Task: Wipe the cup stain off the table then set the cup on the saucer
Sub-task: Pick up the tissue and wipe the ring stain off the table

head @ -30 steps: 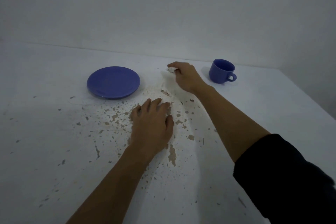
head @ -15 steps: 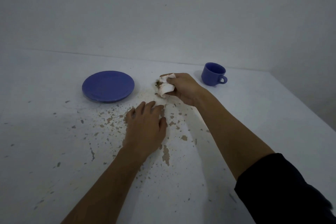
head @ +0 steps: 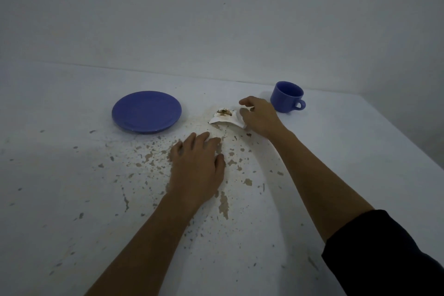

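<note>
Left hand (head: 197, 170): flat, palm down on table (head: 360, 151), holding nothing. Right hand (head: 260, 116): fingers loosely curled, touching soiled tissue (head: 224, 116); whether gripping, cannot tell. Cup (head: 286, 96): upright, just beyond right hand. Saucer (head: 146, 112): bare, left, well apart.

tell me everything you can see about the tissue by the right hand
The tissue is a white, crumpled, soft paper piece lying on the chipped white table between the saucer and the cup. Its upturned face carries a brown smear. The right hand touches its right end, fingers loosely around it; whether they still grip is unclear.
</note>
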The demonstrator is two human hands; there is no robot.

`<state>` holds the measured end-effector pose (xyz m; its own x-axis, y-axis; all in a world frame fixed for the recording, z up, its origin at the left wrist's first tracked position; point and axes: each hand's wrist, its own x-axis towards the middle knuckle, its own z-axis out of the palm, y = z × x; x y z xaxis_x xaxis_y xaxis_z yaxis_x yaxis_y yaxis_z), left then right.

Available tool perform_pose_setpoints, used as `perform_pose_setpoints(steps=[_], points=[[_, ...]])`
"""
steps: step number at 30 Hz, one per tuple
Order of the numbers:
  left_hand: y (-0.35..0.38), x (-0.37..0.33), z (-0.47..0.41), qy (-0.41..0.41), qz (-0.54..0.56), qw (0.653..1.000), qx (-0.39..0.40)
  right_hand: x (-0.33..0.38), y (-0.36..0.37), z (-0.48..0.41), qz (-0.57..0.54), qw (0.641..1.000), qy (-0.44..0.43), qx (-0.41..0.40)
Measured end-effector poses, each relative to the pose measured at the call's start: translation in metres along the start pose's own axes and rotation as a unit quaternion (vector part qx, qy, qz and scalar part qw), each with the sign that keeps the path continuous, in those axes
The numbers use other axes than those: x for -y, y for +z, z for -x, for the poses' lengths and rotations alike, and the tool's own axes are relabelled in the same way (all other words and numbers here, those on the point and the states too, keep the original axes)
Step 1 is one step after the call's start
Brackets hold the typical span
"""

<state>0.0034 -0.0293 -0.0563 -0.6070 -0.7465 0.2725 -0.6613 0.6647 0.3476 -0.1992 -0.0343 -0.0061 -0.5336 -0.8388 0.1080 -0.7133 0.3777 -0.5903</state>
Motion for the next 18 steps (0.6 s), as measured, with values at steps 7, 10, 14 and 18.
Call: perform_pose_setpoints(steps=[7,10,14,18], points=[[0.000,0.000,0.000,0.002,-0.004,1.000,0.004,-0.004,0.019,0.004,0.129,0.986,-0.091,0.060],[-0.001,0.000,0.000,0.000,-0.003,1.000,0.009,-0.003,0.027,0.001,0.126,0.986,-0.103,0.029],[0.001,0.000,-0.001,0.000,-0.004,1.000,0.004,0.001,0.029,-0.006,0.136,0.985,-0.100,-0.012],[0.002,0.001,0.000,0.000,0.001,1.000,-0.002,0.002,0.026,-0.023,0.123,0.989,-0.072,-0.042]])
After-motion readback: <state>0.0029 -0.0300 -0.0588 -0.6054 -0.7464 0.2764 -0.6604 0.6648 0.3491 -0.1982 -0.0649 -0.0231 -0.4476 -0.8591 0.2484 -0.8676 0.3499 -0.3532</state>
